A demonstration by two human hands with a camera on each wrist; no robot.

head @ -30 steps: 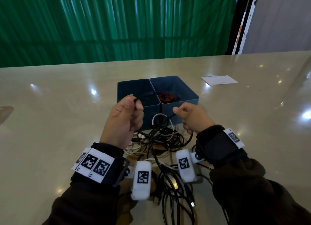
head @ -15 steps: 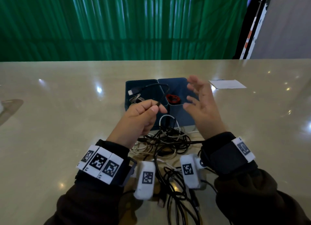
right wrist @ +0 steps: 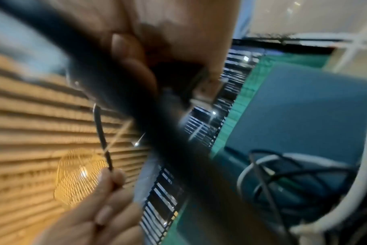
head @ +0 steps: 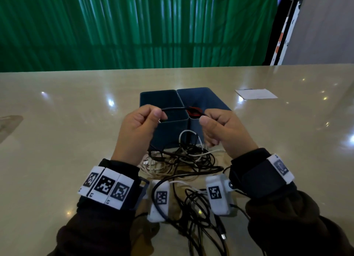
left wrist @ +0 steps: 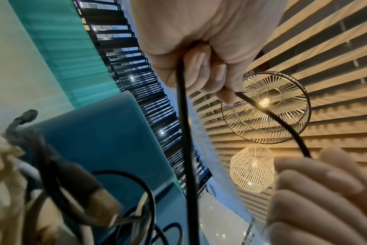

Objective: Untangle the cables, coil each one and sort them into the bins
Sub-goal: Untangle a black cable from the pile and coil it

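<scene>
Above the near rims of two blue bins, both hands are raised, a short stretch of black cable (head: pixel 175 108) strung between them. At about ten o'clock from the tangle, the left hand (head: pixel 137 129) has its fingers curled round the cable, thumb pressing it against the forefinger; the left wrist view shows the cable leaving that fist twice, one run dropping straight down, the other arcing across to the right hand. At about two o'clock, the right hand (head: pixel 223 130) pinches the far end of the span between thumb and curled fingers. The right wrist view is blurred, but what looks like a metal plug end (right wrist: pixel 207 89) pokes out of that hand.

The left bin (head: pixel 162 99) and right bin (head: pixel 214 100) stand touching side by side at twelve o'clock, on the glossy beige table (head: pixel 57 141). A red cable coil (head: pixel 193 111) lies inside the right bin, partly hidden by the held cable. At the centre, just in front of the bins and beneath the hands, sits the tangle of black and white cables (head: pixel 183 160), running toward six o'clock between the wrists. A white sheet of paper (head: pixel 255 93) lies well apart at one o'clock.
</scene>
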